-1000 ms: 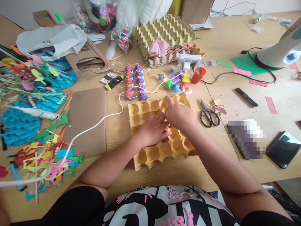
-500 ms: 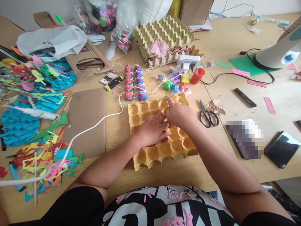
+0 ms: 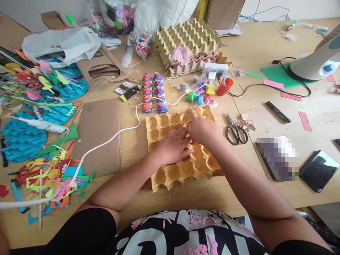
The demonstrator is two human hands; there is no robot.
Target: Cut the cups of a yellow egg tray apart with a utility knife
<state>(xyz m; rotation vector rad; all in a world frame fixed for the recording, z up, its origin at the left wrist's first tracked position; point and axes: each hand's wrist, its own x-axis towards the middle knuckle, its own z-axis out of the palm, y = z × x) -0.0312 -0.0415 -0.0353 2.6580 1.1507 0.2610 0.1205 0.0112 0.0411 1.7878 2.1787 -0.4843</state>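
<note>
A yellow-orange egg tray (image 3: pixel 171 173) lies on the table in front of me, its cups facing up. My left hand (image 3: pixel 174 145) lies across the middle of it, fingers stretched out and apart. Just to the right, my right hand (image 3: pixel 204 130) is closed over the tray's upper right part, index finger pointing away from me. A small pointed tip shows past that finger; whether it is a held tool or a peak of the tray, I cannot tell. Behind the tray stand two rows of painted egg-cup figures (image 3: pixel 147 95), red and purple, with pins stuck in them.
Scissors (image 3: pixel 236 132) lie to the right beside scraps. A white cable (image 3: pixel 106 141) crosses over a cardboard sheet (image 3: pixel 98 148). Coloured paper cuttings (image 3: pixel 50 180) pile up at left. Stacked egg trays (image 3: pixel 191 39), a red cup (image 3: pixel 225 87) and a power strip (image 3: pixel 215 67) stand behind.
The view has shifted very slightly. Both hands stay in nearly the same place on the egg tray.
</note>
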